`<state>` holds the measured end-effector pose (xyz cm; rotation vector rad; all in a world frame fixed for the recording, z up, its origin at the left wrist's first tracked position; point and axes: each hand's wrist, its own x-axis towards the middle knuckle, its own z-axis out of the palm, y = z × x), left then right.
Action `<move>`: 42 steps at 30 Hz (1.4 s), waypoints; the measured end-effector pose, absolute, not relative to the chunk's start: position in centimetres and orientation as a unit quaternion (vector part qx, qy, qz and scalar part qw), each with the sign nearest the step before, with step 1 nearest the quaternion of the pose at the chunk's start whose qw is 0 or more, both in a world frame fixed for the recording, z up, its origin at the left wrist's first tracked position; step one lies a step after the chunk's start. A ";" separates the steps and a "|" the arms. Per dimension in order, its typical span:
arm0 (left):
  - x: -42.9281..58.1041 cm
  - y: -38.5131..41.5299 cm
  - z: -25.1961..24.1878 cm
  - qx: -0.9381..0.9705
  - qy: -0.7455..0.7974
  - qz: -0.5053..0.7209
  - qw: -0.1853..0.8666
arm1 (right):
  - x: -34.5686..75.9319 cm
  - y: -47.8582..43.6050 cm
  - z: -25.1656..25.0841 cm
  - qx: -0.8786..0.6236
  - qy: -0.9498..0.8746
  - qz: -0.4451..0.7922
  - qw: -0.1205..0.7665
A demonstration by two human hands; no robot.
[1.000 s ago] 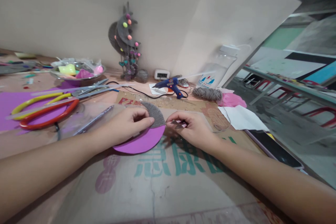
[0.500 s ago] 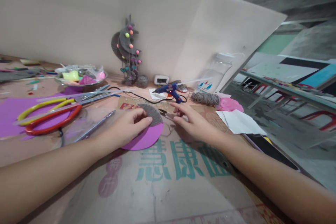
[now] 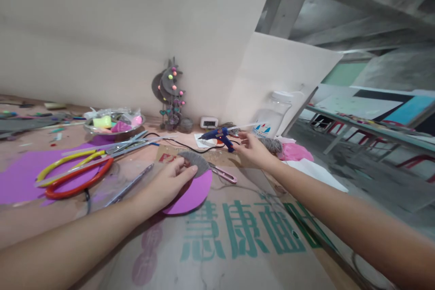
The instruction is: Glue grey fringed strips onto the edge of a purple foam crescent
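Note:
My left hand point(image 3: 171, 180) is closed on the edge of a flat purple piece point(image 3: 193, 195) with a rounded edge, its upper part wrapped in grey yarn point(image 3: 197, 161). Just right of it, a small pink-handled tool point(image 3: 226, 174) with a dark pointed end lies on the cardboard. My right hand point(image 3: 253, 148) is stretched forward with its fingers apart, beside the handle of a blue hot glue gun point(image 3: 217, 135). Whether the fingertips touch the glue gun I cannot tell. A loose strand of yarn trails over the cardboard below the pink tool.
Printed cardboard point(image 3: 244, 263) covers the front. Large scissors with yellow and red handles point(image 3: 79, 181), a pen point(image 3: 129, 184) and a metal bowl point(image 3: 113, 133) of craft bits stand left. Behind are a hanging moon decoration point(image 3: 170, 88), a timer point(image 3: 209, 122) and a plastic jug point(image 3: 275, 111).
My right hand has moved forward and right, from beside the pink tool to the glue gun. The pink tool now lies uncovered. My left hand keeps its hold; the camera view has tilted up.

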<state>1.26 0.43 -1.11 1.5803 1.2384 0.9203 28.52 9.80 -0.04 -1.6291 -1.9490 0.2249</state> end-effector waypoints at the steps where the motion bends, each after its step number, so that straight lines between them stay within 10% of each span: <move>1: 1.3 0.5 -1.2 0.638 0.497 0.376 0.451 | 28.4 10.8 -0.2 -0.614 -0.730 0.093 0.287; 42: 0.9 0.6 -1.2 0.693 0.524 0.349 0.352 | 24.2 12.3 2.6 -0.442 -0.798 0.315 0.263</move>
